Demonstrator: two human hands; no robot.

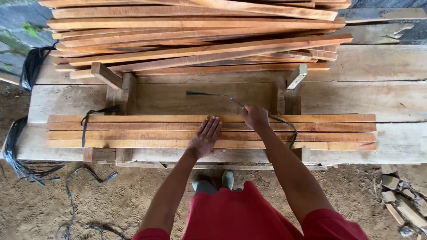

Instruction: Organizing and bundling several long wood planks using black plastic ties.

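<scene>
Head view, looking down on a rough plank bench (391, 100). A flat bundle of wooden slats (133, 131) lies lengthwise across the near part of the bench, resting in a low wooden jig (120, 89) whose short uprights stand behind the bundle at left and right of centre.

Left hand (204, 138): open, palm down, fingers spread, pressing flat on top of the slat bundle near its middle.

Right hand (255, 116): closed around a dark strap (231, 98), just beside the left hand at the far edge of the bundle. From this hand the strap runs two ways: one length trails left over the bare bench board behind the bundle; the other passes right and down across the top of the slats to their near edge.

A second dark strap (84, 126) already crosses the bundle near its left end.

Behind the jig, a loose pile of slats (200, 40) is stacked unevenly along the far side of the bench. More dark straps (31, 66) hang off the left end of the bench, and others (80, 175) lie on the sandy ground (53, 209). Stone rubble (400, 200) lies at lower right. The person's red garment (240, 213) and two shoes (215, 182) show at the bottom.
</scene>
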